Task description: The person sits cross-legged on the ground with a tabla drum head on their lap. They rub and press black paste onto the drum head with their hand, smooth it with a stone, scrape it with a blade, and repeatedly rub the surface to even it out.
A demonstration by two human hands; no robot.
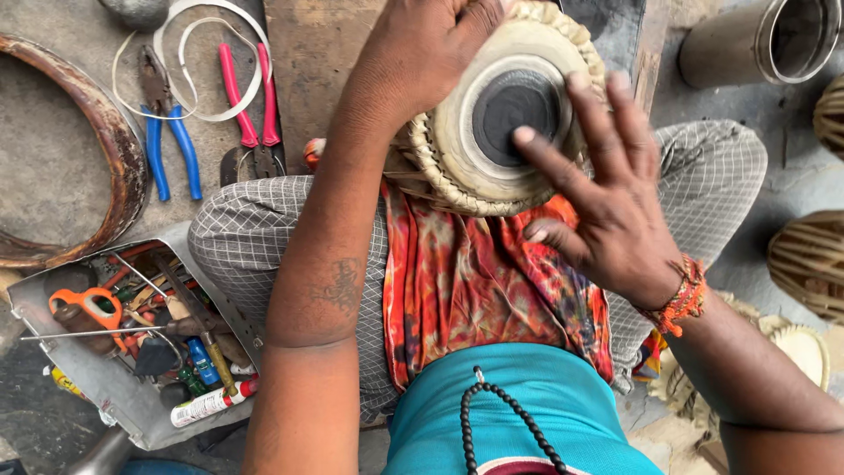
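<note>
A small hand drum (505, 114) with a pale skin head, a black centre disc and a braided rim sits in the upper middle of the frame, resting against the person's lap on an orange patterned cloth (479, 281). The left hand (418, 57) is closed over the drum's upper left edge, gripping it. The right hand (607, 198) lies open, fingers spread, with a fingertip touching the black disc (an orange thread band circles that wrist). To the left, on the floor, lie blue-handled pliers (167, 123) and red-handled pliers (251, 105) beside a loop of pale strap (207, 57). A rusty metal ring (119, 149) curves along the far left. At lower left a metal tray (105, 383) holds orange-handled scissors (88, 308) and assorted small tools. A metal cylinder (765, 40) stands at upper right.
</note>
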